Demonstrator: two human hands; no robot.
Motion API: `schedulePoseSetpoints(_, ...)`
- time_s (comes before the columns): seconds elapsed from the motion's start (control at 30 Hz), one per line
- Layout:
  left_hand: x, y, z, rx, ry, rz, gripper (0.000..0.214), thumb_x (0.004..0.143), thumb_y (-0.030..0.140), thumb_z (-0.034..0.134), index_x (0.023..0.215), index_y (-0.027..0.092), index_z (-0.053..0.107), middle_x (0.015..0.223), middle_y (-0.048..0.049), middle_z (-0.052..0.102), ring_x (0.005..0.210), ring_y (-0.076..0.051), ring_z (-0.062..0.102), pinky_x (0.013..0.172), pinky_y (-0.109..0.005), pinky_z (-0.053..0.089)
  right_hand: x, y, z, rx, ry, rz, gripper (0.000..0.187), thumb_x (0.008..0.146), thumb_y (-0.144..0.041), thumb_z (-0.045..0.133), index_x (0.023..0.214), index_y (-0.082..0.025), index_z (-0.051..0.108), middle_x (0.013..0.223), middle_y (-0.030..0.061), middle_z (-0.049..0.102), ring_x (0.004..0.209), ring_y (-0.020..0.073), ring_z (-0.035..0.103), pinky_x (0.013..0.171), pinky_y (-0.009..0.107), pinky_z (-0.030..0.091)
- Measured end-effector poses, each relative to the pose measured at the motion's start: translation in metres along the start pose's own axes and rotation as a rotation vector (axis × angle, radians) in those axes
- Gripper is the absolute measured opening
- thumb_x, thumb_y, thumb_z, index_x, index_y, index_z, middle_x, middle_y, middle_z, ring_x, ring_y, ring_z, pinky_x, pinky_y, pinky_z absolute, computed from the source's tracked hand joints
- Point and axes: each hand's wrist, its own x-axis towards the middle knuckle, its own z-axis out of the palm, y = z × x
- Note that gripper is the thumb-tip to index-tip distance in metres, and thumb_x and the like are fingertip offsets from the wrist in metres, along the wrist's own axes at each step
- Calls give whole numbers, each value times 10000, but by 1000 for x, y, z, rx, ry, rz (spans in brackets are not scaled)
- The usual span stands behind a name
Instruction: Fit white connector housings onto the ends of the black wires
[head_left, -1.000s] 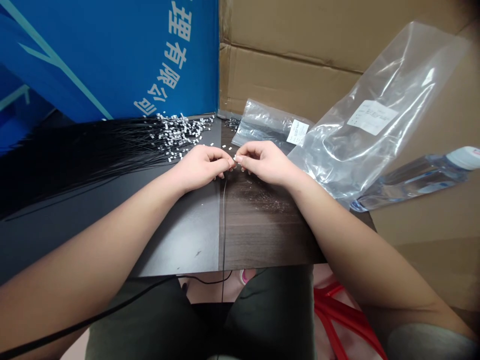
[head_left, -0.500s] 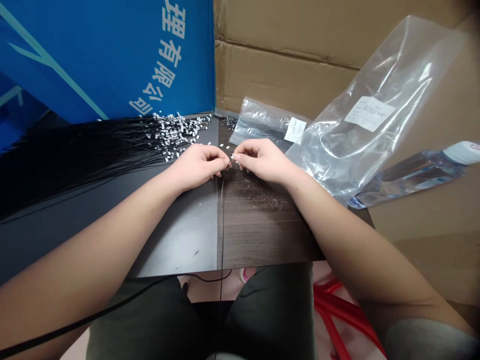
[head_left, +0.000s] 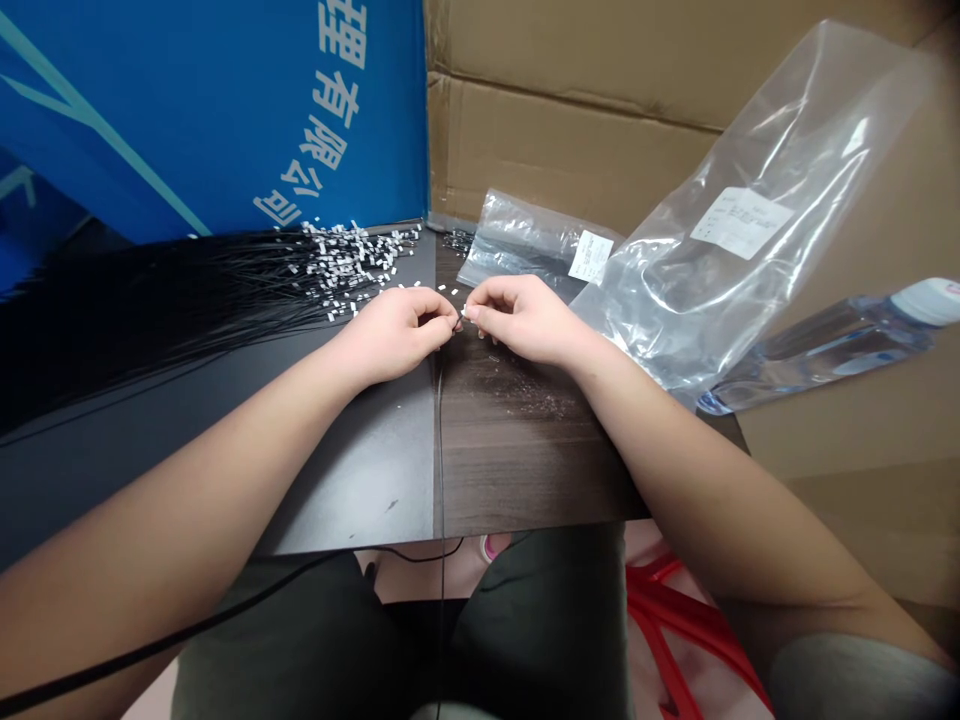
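Note:
My left hand and my right hand meet fingertip to fingertip over the dark table. The left hand pinches the end of a thin black wire that runs down off the table's near edge. The right hand pinches a small white connector piece against that wire end. A big fan of black wires with white connector tips lies to the left of my hands.
A blue printed board and cardboard boxes stand behind. A small clear bag and a large clear bag lie at the right, with a water bottle on its side. A red stool shows below.
The view has shifted slightly; my hands stay joined at the fingertips with little visible movement.

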Motion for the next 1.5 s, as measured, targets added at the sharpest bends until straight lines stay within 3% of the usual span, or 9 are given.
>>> schedulePoseSetpoints(0.57,0,1,0,79,23,45,174,873,303,581,859,192,715,900,-40,747,853,-211,643,849,-346,480,-2,-4,0,-19,18,2,114,943,-250,664,859,-188,710,790,23,652,757,171,537,676,313,404)
schedulePoseSetpoints(1.5,0,2,3,87,37,66,220,877,319,547,856,175,712,936,-55,747,889,-219,657,891,-371,491,-1,-1,2,-78,-15,-37,134,947,-271,618,867,-182,679,804,15,632,758,172,516,714,331,381)
